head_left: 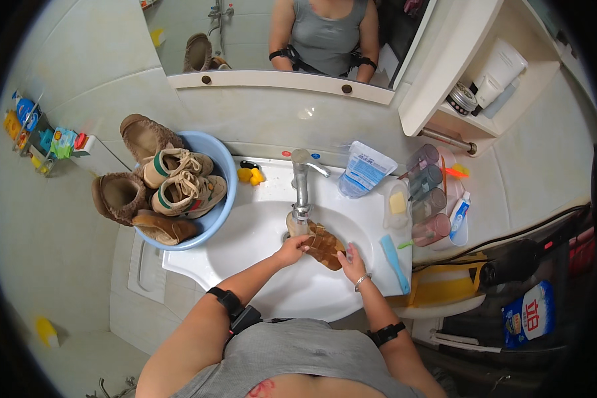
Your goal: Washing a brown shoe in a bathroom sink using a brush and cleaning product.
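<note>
A brown shoe [327,248] with tan patches is held over the white sink basin [235,249], one end under the chrome faucet [301,174]. Water seems to run onto that end. My left hand [292,251] grips the shoe's edge close to the spout. At the other end, my right hand [353,265] has its thumb and fingers on the shoe's rim. On the counter right of the basin lies a light-blue brush [394,264]. A pale bar of soap [397,203] rests in a dish behind it.
Left of the basin, a blue tub [229,192] is heaped with fur-lined shoes and lace-up sneakers [189,194]. A blue-white pouch [366,170], several tumblers [432,229] and a toothpaste tube [460,215] stand right of the faucet. Yellow toy ducks [251,175] sit by the tub.
</note>
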`<state>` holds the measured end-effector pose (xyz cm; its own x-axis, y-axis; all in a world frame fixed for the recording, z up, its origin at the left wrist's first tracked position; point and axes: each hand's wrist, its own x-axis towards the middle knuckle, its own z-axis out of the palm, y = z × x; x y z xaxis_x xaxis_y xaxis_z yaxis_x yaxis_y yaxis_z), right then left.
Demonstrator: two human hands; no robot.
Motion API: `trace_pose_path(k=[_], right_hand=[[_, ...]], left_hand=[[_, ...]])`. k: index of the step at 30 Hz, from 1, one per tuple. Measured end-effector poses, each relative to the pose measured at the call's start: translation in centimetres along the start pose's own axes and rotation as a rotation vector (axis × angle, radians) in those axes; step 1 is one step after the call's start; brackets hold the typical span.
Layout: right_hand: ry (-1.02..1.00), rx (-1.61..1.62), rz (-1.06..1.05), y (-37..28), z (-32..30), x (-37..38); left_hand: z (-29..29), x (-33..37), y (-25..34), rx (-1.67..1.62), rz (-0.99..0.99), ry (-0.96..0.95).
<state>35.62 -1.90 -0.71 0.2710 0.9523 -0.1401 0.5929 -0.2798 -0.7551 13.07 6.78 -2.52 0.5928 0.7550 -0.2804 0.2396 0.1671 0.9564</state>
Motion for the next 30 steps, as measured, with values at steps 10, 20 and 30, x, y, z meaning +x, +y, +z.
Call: trace_pose_path(k=[10, 20, 30], right_hand=[[-0.379, 0.649, 0.067, -3.3, 3.9, -0.4], [-0.152, -0.223, -0.822, -5.1, 3.5, -3.8], [-0.298, -0.114, -0.056, -3.4, 2.4, -2.5]], left_hand=[[-2.5, -4.1, -0.5, -0.558, -0.173, 0.047], [-0.4, -0.2, -3.2, -1.142, -0.315, 0.057], [-1.7, -1.1, -0.3, -0.999, -0.393, 0.065]])
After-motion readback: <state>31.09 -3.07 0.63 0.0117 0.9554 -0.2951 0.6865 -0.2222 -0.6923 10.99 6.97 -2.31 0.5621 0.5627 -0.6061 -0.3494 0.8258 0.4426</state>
